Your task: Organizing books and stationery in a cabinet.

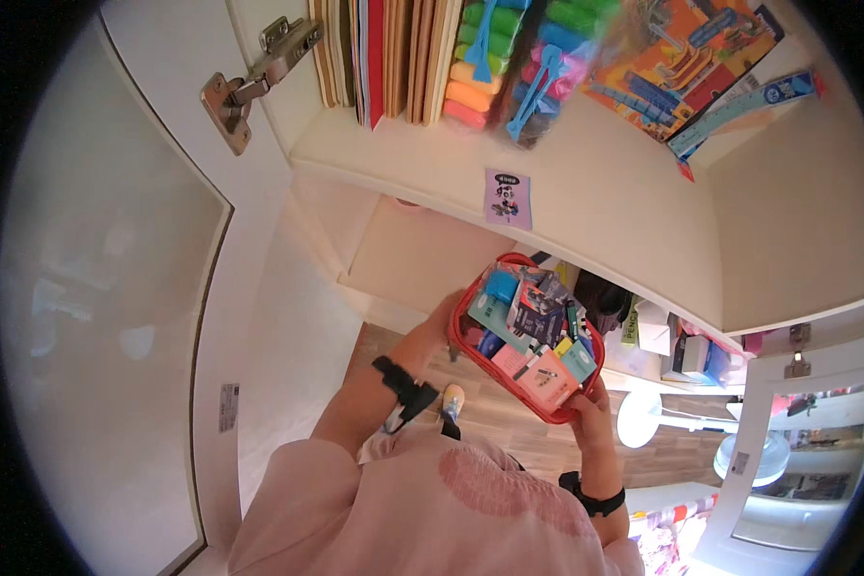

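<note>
A red basket [526, 394] is held up in front of the cabinet, filled with small boxes and stationery-like items. Inside it I see a pink box [551, 377], a teal flat pack [492, 315] and a bright blue item [500, 286]. My left hand [447, 317] grips the basket's left side, its fingertips mostly hidden behind the rim. At the near right corner, my right hand [588, 411] is closed on the rim. Black straps circle both wrists.
Above the basket, a white shelf [605, 192] carries upright books [384, 58], colourful clay packs [480, 67] and a ruler [749, 106]. A lower shelf holds boxes [691, 355]. Open cabinet doors stand at left [125, 317] and right [806, 461]. A white lamp [640, 419] is nearby.
</note>
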`<state>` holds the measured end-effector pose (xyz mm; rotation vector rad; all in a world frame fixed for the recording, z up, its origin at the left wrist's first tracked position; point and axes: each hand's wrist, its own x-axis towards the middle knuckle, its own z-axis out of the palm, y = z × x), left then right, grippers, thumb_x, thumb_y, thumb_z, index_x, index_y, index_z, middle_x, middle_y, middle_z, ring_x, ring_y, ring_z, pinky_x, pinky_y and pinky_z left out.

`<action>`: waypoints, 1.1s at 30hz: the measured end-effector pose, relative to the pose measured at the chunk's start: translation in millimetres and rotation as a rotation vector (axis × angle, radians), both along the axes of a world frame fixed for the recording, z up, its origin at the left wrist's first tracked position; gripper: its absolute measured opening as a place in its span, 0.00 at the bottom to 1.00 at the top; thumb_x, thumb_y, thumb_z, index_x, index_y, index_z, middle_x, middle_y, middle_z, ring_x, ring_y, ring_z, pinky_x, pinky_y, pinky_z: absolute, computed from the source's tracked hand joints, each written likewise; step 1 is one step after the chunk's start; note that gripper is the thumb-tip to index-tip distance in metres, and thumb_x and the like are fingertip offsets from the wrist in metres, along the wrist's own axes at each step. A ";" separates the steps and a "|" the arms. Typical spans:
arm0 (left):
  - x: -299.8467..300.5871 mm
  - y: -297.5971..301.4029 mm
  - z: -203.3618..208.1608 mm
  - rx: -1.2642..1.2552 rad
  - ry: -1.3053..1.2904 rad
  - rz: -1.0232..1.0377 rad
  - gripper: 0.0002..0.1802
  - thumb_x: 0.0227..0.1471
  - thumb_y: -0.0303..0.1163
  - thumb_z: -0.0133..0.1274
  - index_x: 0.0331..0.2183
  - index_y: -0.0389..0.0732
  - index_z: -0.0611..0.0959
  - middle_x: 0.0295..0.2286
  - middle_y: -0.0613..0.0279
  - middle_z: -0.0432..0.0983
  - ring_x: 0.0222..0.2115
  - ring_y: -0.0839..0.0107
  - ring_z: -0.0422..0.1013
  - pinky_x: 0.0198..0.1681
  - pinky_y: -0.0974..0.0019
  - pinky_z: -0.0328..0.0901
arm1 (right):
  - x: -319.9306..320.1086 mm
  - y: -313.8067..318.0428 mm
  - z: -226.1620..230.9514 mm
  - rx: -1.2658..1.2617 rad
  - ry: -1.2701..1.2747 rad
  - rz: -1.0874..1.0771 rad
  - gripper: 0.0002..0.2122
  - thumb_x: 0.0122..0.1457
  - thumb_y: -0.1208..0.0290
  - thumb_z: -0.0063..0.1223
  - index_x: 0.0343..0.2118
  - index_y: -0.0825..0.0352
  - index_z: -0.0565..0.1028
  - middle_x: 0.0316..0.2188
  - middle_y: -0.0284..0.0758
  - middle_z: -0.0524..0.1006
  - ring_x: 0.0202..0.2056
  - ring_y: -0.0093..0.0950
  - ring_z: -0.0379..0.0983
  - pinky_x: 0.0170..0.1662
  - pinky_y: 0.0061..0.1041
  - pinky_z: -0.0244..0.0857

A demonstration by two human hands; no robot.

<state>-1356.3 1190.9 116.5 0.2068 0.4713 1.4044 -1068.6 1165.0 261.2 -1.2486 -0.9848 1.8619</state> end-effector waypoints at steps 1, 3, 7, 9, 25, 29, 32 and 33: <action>9.7 -6.0 -1.6 -0.050 -0.018 0.014 0.17 0.56 0.38 0.42 0.40 0.37 0.77 0.34 0.60 0.77 0.34 0.69 0.73 0.40 0.67 0.69 | 1.8 1.0 -7.7 0.029 -0.019 -0.023 0.24 0.43 0.88 0.42 0.48 0.66 0.64 0.39 0.38 0.73 0.38 0.31 0.75 0.38 0.28 0.74; 4.9 -27.2 -2.7 -0.157 -0.031 0.062 0.17 0.56 0.39 0.42 0.40 0.38 0.77 0.34 0.60 0.77 0.33 0.68 0.73 0.40 0.67 0.69 | -19.2 9.0 -14.8 0.006 0.004 -0.031 0.24 0.44 0.88 0.41 0.48 0.66 0.64 0.39 0.38 0.73 0.38 0.30 0.75 0.37 0.28 0.74; -13.8 -73.2 -5.9 -0.363 -0.059 0.168 0.18 0.55 0.40 0.42 0.40 0.39 0.77 0.34 0.60 0.77 0.32 0.67 0.73 0.39 0.65 0.69 | -60.3 26.1 -61.9 0.028 -0.004 -0.026 0.23 0.46 0.87 0.43 0.47 0.63 0.64 0.35 0.35 0.73 0.33 0.26 0.74 0.33 0.23 0.73; -36.6 -98.5 -6.8 -0.354 -0.041 0.197 0.18 0.55 0.41 0.42 0.41 0.39 0.77 0.33 0.60 0.76 0.32 0.66 0.73 0.39 0.64 0.69 | -86.6 32.4 -66.9 0.028 -0.056 0.039 0.19 0.47 0.85 0.46 0.43 0.62 0.64 0.33 0.32 0.73 0.30 0.23 0.73 0.29 0.21 0.71; -93.8 -203.0 -9.2 -0.372 0.096 0.528 0.22 0.56 0.43 0.39 0.45 0.39 0.74 0.40 0.55 0.73 0.40 0.59 0.71 0.42 0.56 0.68 | -212.7 128.4 -169.3 -0.182 -0.025 0.211 0.13 0.47 0.76 0.56 0.37 0.61 0.68 0.29 0.33 0.74 0.32 0.28 0.73 0.36 0.34 0.69; -97.2 -202.1 -17.0 -0.362 0.104 0.405 0.22 0.55 0.43 0.38 0.46 0.41 0.73 0.40 0.54 0.73 0.41 0.59 0.70 0.41 0.53 0.68 | -198.7 124.0 -149.5 -0.042 -0.257 0.250 0.19 0.49 0.72 0.58 0.45 0.62 0.67 0.32 0.33 0.74 0.36 0.26 0.72 0.39 0.31 0.69; -96.0 -184.0 3.3 -0.369 0.168 0.345 0.22 0.55 0.43 0.38 0.46 0.42 0.73 0.41 0.53 0.73 0.41 0.59 0.70 0.40 0.52 0.69 | -148.2 118.8 -86.0 0.280 -0.136 0.589 0.24 0.50 0.66 0.59 0.49 0.64 0.65 0.40 0.36 0.73 0.39 0.26 0.71 0.38 0.29 0.70; -89.9 -171.0 26.8 -0.298 0.148 0.259 0.22 0.55 0.43 0.39 0.46 0.40 0.73 0.41 0.53 0.73 0.41 0.59 0.70 0.42 0.53 0.68 | -123.6 122.8 -69.0 0.283 -0.144 0.559 0.24 0.50 0.66 0.59 0.49 0.64 0.65 0.40 0.36 0.73 0.39 0.26 0.71 0.38 0.29 0.70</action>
